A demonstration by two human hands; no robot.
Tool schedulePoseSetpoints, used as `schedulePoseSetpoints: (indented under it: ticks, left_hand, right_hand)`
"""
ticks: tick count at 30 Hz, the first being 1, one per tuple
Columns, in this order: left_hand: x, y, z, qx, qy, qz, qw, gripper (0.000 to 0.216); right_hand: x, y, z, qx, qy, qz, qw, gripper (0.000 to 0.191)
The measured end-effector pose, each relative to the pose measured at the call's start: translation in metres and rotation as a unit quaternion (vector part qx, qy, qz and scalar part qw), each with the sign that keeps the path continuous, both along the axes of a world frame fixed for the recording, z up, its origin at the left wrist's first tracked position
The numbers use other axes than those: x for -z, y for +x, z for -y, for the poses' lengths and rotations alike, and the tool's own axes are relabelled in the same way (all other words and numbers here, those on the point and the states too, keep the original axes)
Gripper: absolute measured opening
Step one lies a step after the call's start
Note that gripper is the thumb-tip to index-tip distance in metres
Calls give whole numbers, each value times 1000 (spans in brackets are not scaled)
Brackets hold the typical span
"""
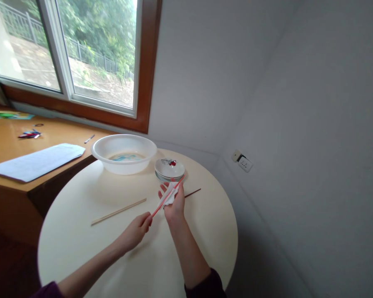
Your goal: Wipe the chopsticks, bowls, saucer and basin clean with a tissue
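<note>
My left hand (139, 228) pinches the near end of a thin red chopstick (165, 198) that slants up to the right. My right hand (174, 203) holds a white cloth (170, 195) wrapped against the chopstick's upper part, fingers curled round it. A pale wooden chopstick (118, 211) lies flat on the round cream table (81, 248) to the left of my hands. A dark brown chopstick (192, 193) lies just right of my right hand. A stack of small white dishes (169, 169) stands right behind my right hand.
A white plastic basin (124, 153) with a little bluish water stands at the table's far side. A wooden desk (6, 149) at the left carries a pale envelope (34, 161), a pen and small items. A window and grey walls with a socket (241, 161) close in the corner.
</note>
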State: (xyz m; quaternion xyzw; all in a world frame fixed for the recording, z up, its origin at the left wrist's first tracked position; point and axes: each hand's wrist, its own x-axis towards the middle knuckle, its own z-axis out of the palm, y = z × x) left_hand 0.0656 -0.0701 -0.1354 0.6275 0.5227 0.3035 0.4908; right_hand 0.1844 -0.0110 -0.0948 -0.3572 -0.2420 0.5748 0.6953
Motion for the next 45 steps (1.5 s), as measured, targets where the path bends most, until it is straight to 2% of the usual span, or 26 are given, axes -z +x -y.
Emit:
schedulePoseSetpoints:
  ticks: [2, 4, 7, 12, 14, 17, 20, 23, 26, 28, 31, 35, 37, 39, 45]
  left_hand:
    - [0, 4, 1, 1, -5, 8, 1000, 39]
    - [-1, 9, 0, -1, -9, 20, 1000, 40]
    - [0, 20, 0, -8, -20, 40, 999, 44]
    - [-3, 22, -2, 10, -64, 77, 995, 47]
    - [-14, 13, -6, 22, -57, 115, 992, 44]
    - [-37, -3, -14, 1, 14, 95, 995, 45]
    - [-61, -9, -19, 6, 49, 64, 997, 48]
    - [-75, -3, -19, 22, 57, 65, 996, 46]
    - [-77, 6, -17, 26, 72, 53, 996, 38]
    - [-76, 8, -16, 27, 86, 46, 995, 38]
    - [-76, 4, -15, -6, 111, 43, 993, 36]
    - [-80, -10, -10, -47, 96, 90, 990, 37]
    - [-82, -17, -7, -65, 83, 119, 987, 37]
    - [-82, -22, -4, -89, 79, 146, 982, 37]
    - [-70, -25, 10, -113, 64, 204, 970, 33]
  right_hand:
    - [-6, -4, 3, 22, 0, -14, 1000, 30]
    - [-8, -8, 5, 25, 3, -14, 1000, 37]
    - [-6, -12, 9, -34, -10, -11, 999, 51]
    - [-1, -4, 21, -123, -38, -29, 991, 55]
    - [1, 2, 27, -184, -38, -8, 982, 57]
    - [0, 11, 37, -300, -46, 64, 951, 55]
    - [-4, 17, 47, -354, -49, 148, 922, 48]
    - [-11, 21, 56, -405, -52, 265, 874, 37]
    - [-15, 26, 61, -409, -44, 365, 835, 32]
    - [-13, 33, 62, -388, -20, 410, 825, 31]
    - [-5, 50, 63, -344, 25, 483, 805, 32]
    - [7, 74, 67, -349, 48, 511, 784, 35]
    - [10, 83, 70, -366, 40, 493, 788, 38]
    - [14, 90, 73, -367, 25, 461, 807, 43]
    - [39, 97, 78, -306, -12, 255, 917, 47]
